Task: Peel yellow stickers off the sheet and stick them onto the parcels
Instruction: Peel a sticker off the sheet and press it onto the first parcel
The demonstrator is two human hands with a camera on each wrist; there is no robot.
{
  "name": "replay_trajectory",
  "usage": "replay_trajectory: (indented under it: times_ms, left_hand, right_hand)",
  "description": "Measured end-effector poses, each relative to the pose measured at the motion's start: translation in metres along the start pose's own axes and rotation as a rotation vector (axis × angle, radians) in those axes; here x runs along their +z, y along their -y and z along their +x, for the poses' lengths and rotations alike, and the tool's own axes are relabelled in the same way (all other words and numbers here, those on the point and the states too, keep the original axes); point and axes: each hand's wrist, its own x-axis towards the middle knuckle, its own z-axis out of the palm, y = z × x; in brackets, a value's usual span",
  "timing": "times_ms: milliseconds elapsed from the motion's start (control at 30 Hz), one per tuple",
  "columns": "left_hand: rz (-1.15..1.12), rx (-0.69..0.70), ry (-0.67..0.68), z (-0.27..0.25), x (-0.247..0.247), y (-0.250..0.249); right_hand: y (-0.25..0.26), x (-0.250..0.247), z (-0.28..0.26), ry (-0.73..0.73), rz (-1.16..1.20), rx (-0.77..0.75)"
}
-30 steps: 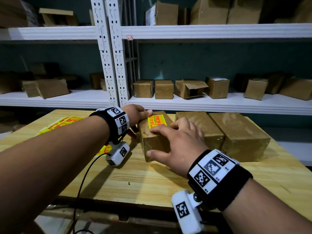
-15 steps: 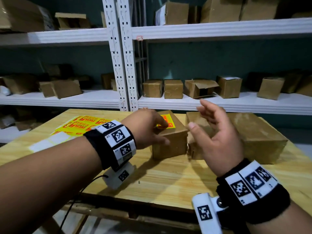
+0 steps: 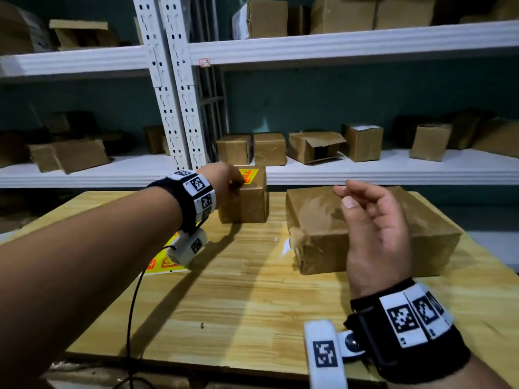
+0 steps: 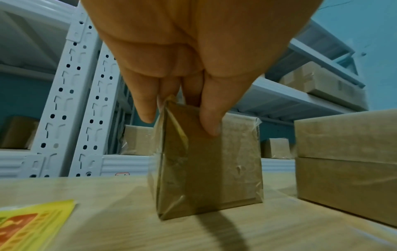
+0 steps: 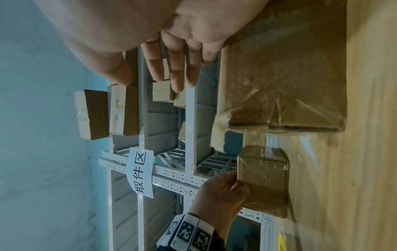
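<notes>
A small brown parcel [image 3: 247,203] with a yellow sticker [image 3: 249,175] on its top stands near the far edge of the wooden table [image 3: 247,304]. My left hand [image 3: 234,183] grips its top near-left corner; in the left wrist view the thumb [image 4: 211,125] lies on the front face of the parcel [image 4: 227,169] and the fingers [image 4: 146,112] on its left side. My right hand [image 3: 346,195] hangs in the air, fingers relaxed and holding nothing, in front of the large parcels [image 3: 317,220]. The yellow sticker sheet [image 3: 161,265] lies partly hidden under my left wrist.
White metal shelving [image 3: 365,169] runs right behind the table, with several cardboard boxes [image 3: 269,148] on it. A perforated upright post [image 3: 179,108] stands behind the small parcel. A black cable [image 3: 132,304] hangs from my left wrist over the table's near edge.
My right hand lifted off the small parcel and now hangs raised. My left hand took hold of the parcel and moved it back, away from the large parcels.
</notes>
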Motion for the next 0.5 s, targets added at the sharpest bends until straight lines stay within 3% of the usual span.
replay_trajectory:
  times_ms: [233,367,500]
  left_hand:
    - [-0.093,-0.066,-0.008,0.008,0.002,0.003]
    - [-0.276,-0.120,-0.140,-0.013,-0.014,0.021]
    - [-0.524,-0.176,-0.146,-0.046,-0.026,0.041]
  right_hand:
    - [-0.002,-0.001,0.000,-0.003,0.015,0.018]
    - [0.000,0.001,-0.001,-0.007,-0.008,0.013]
    - [0.005,0.002,-0.004,-0.011,-0.028,0.022]
